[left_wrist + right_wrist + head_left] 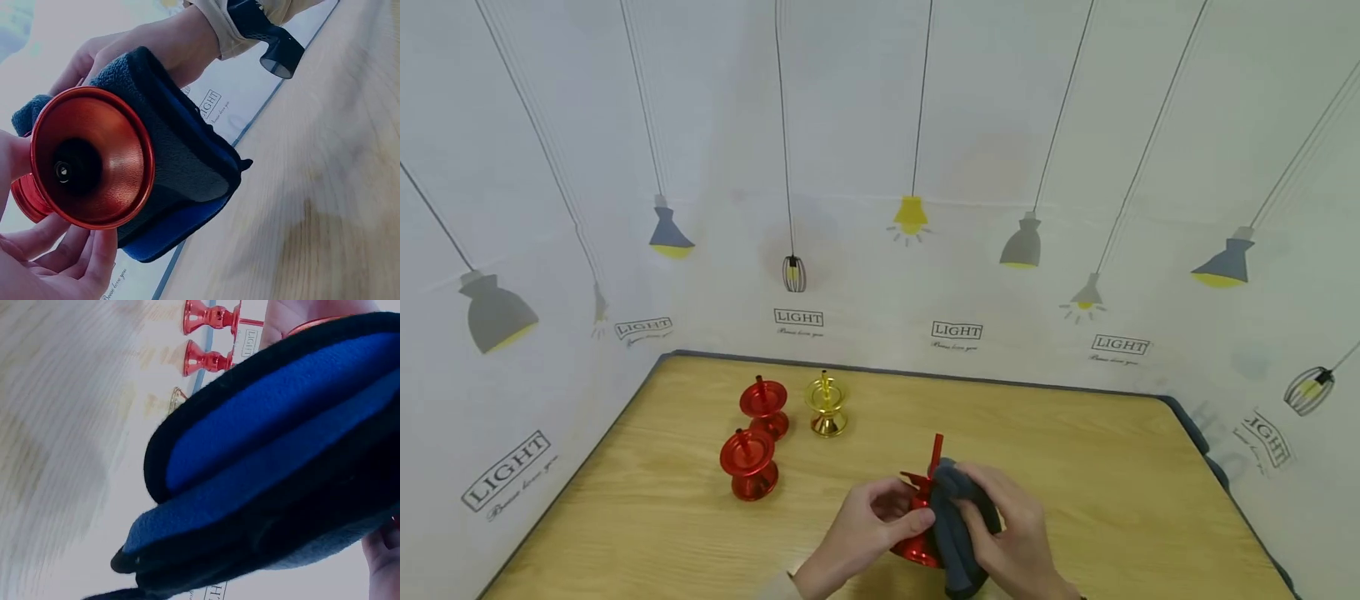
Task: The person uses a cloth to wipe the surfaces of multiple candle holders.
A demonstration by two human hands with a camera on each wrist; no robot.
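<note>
A shiny red metal candle holder [917, 548] with a thin upright stem is held above the near part of the table. My left hand [863, 527] grips it round its narrow waist, with the thumb on the near side. In the left wrist view the hollow underside of its flared base [125, 169] faces the camera. My right hand [1018, 529] holds a folded dark blue-grey cloth [957, 546] against the holder's right side, near the dish. The cloth's brighter blue inner face [250, 419] fills much of the right wrist view and hides most of the right fingers.
Two more red candle holders [751, 467] [765, 402] stand on the wooden table [1112, 467] to the left. A gold candle holder [828, 410] stands beside them. A white sheet [865, 150] printed with lamps hangs round the table's back and sides.
</note>
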